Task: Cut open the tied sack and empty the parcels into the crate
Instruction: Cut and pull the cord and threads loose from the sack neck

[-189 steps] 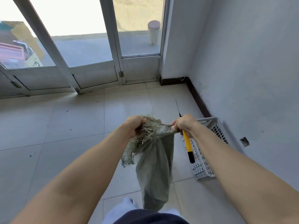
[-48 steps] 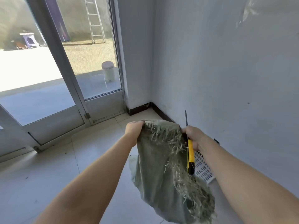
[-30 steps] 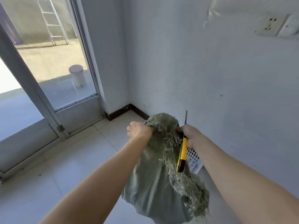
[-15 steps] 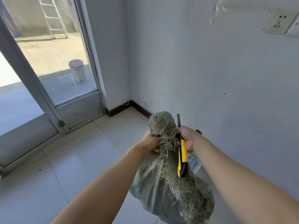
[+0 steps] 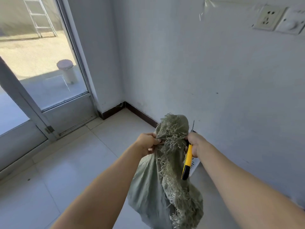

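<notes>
A grey-green woven sack [image 5: 148, 182] with frayed edges hangs in the air between my hands, its top bunched above them. My left hand [image 5: 148, 143] grips the sack's neck from the left. My right hand [image 5: 194, 144] holds the sack's right side together with a yellow and black utility knife [image 5: 187, 164], whose blade points up. Only a sliver of the white plastic crate [image 5: 194, 166] shows behind the sack and my right forearm, by the wall. No parcels are visible.
The white wall [image 5: 214, 80] stands close on the right with a dark skirting board [image 5: 138, 113]. A wall socket [image 5: 268, 18] is high up. Glass doors [image 5: 49, 71] fill the left. The floor [image 5: 66, 162] is pale tile.
The sack has been gathered from spread wide to bunched at the neck, and my hands have come closer together. My view has turned from the doors toward the wall corner.
</notes>
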Available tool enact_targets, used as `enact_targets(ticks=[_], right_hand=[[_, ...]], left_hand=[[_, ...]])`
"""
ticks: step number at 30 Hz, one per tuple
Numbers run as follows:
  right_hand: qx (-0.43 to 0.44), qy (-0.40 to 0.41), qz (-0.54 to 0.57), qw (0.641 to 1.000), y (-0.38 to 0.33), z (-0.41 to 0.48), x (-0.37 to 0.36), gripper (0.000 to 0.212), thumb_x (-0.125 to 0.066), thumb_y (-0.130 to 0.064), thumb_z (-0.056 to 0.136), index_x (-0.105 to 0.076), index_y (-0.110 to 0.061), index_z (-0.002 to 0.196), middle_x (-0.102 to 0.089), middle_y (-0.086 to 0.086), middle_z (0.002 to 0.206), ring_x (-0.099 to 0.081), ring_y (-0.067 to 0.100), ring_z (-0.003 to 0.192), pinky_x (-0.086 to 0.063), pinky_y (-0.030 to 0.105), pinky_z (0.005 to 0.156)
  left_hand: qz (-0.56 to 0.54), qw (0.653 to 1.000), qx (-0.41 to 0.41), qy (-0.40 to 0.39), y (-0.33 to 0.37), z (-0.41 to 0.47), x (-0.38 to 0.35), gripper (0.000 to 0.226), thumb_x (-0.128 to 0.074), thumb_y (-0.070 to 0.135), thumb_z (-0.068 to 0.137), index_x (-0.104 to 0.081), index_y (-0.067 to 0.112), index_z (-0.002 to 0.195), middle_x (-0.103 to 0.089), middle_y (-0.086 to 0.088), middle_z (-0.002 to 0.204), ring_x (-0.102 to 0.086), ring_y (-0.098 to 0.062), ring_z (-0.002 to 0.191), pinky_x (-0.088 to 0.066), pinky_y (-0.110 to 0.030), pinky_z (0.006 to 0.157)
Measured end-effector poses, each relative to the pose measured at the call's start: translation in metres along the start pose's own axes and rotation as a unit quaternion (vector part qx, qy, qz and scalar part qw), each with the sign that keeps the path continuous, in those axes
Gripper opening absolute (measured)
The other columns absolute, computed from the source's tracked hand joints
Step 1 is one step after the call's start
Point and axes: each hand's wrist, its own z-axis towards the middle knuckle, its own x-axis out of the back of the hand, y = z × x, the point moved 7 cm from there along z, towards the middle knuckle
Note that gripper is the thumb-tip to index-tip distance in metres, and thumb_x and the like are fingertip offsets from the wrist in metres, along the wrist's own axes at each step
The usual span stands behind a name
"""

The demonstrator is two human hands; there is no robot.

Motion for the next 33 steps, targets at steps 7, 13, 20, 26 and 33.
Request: enact_targets(ticks=[7, 13, 20, 26, 33], right_hand=[[0.043, 0.010, 0.029, 0.999, -0.026, 0.025, 0.014, 0.010, -0.058, -0.011, 0.091, -0.061, -0.004, 0.084, -0.059, 0.011, 0.070, -0.053, 0.021, 0.055, -0.045, 0.022, 0.043], [0.034, -0.105, -0.028, 0.993, -0.028, 0.028, 0.008, 0.011, -0.064, -0.015, 0.088, -0.060, -0.007, 0.080, -0.060, 0.006, 0.062, -0.051, 0.015, 0.049, -0.036, 0.022, 0.046], [0.012, -0.123, -0.055, 0.991, -0.021, 0.032, -0.018, 0.015, -0.067, -0.018, 0.083, -0.069, -0.003, 0.083, -0.070, 0.012, 0.067, -0.061, 0.023, 0.052, -0.053, 0.032, 0.066], [0.018, -0.063, -0.027, 0.997, -0.026, 0.038, -0.014, 0.020, -0.055, -0.012, 0.091, -0.056, -0.010, 0.071, -0.056, 0.005, 0.053, -0.046, 0.016, 0.050, -0.034, 0.016, 0.039], [0.032, -0.042, 0.082, 0.995, -0.026, 0.037, -0.028, 0.012, -0.059, -0.021, 0.090, -0.063, -0.010, 0.092, -0.066, 0.007, 0.075, -0.056, 0.018, 0.059, -0.038, 0.022, 0.048]], left_hand=[[-0.049, 0.999, -0.011, 0.013, 0.018, 0.009, -0.017, 0.018, -0.059, 0.000, 0.087, -0.060, 0.010, 0.072, -0.061, -0.010, 0.066, -0.060, -0.020, 0.055, -0.058, -0.032, 0.060], [-0.086, 0.996, -0.024, 0.025, 0.027, 0.021, -0.018, 0.011, -0.057, 0.013, 0.093, -0.067, 0.011, 0.090, -0.068, -0.014, 0.084, -0.064, -0.024, 0.068, -0.059, -0.038, 0.071], [0.009, 0.999, -0.045, 0.021, 0.049, 0.030, -0.015, 0.016, -0.077, 0.012, 0.077, -0.065, 0.008, 0.067, -0.062, -0.006, 0.057, -0.056, -0.017, 0.047, -0.056, -0.030, 0.059], [-0.003, 1.000, -0.016, 0.014, 0.049, 0.044, 0.000, 0.010, -0.072, 0.012, 0.082, -0.066, 0.005, 0.079, -0.065, -0.010, 0.065, -0.060, -0.020, 0.050, -0.057, -0.030, 0.054], [0.141, 0.988, -0.040, -0.057, 0.066, 0.061, 0.010, 0.018, -0.067, 0.021, 0.087, -0.057, 0.009, 0.097, -0.058, -0.007, 0.085, -0.057, -0.016, 0.064, -0.048, -0.027, 0.056]])
